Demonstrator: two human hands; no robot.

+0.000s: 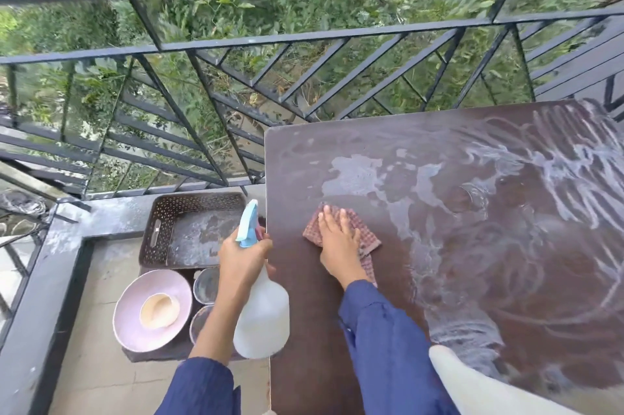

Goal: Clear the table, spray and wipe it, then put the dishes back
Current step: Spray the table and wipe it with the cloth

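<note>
The checked cloth [341, 232] is soft and floppy, best pressed flat. It is held down on the wet brown table [472, 245] under the flat, open right hand [339, 235]. At nine o'clock, the light plastic spray bottle [260, 310] is gripped at its neck by the closed left hand [241, 252]. A smooth pink plate [152, 310], likely breakable, is seen at eight o'clock.

Outdoor balcony in daylight, black metal railing [304, 39], green foliage [236, 9] beyond, pale concrete floor [101, 381]
</note>
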